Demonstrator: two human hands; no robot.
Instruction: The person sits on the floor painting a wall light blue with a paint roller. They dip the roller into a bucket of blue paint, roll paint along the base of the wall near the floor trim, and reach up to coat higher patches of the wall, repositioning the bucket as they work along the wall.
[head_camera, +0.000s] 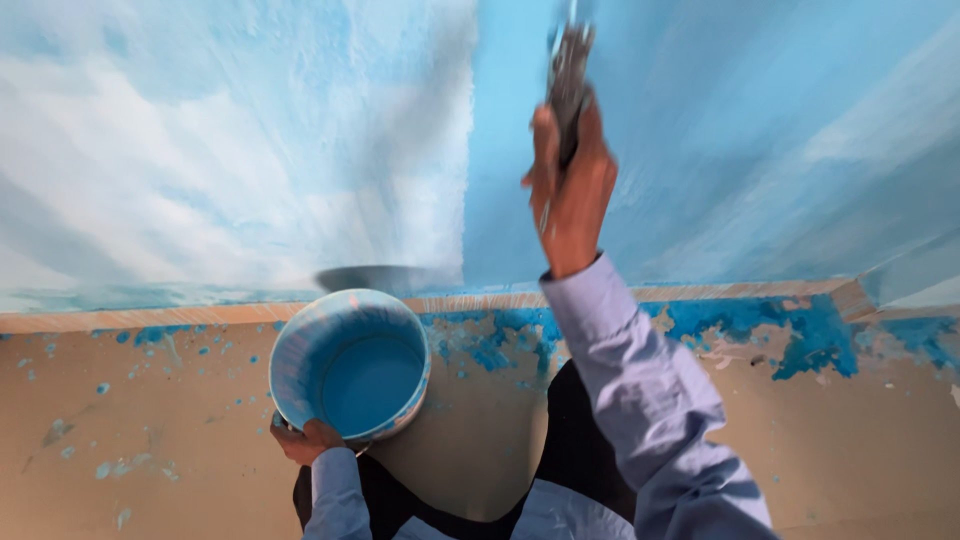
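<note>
My left hand (305, 438) grips the near rim of a round paint bucket (292, 345), holding it up at waist height. Blue paint (372, 380) fills its lower part. My right hand (568, 190) is raised high against the wall corner and is closed on the handle of a dark paintbrush (568, 70), which points upward and is blurred. A light purple sleeve (640, 380) covers that arm. The wall (200, 150) left of the corner is patchy white and blue; the wall right of the corner is a more even blue.
A tan floor (150, 430) runs along the base of the wall, spattered with blue paint drops. Thick blue smears (790, 330) lie on the floor edge at the right. A wooden-coloured strip (140, 318) borders the wall's foot.
</note>
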